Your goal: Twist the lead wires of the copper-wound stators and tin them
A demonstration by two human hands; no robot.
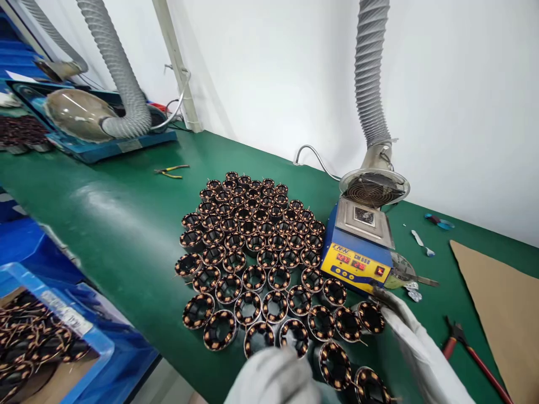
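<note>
Many round metal rings wound with copper coils (254, 276) stand close together on the green table. My left hand (275, 377), in a white glove, is at the bottom middle over the nearest rings; its fingers are blurred, and what it holds, if anything, is hidden. My right hand (400, 314), gloved in white with dark fingertips, reaches in from the lower right. Its fingertips are beside a ring (371, 317) at the right edge of the group, just below the blue CM 550 heating unit (356, 247); its grip is unclear.
A fume hood on a grey hose (373, 73) hangs over the unit. Red-handled cutters (461, 336) and brown cardboard (501, 303) lie right. Yellow pliers (172, 171) lie at the back left. A blue crate (101, 342) of coiled parts stands lower left, below the table (138, 224).
</note>
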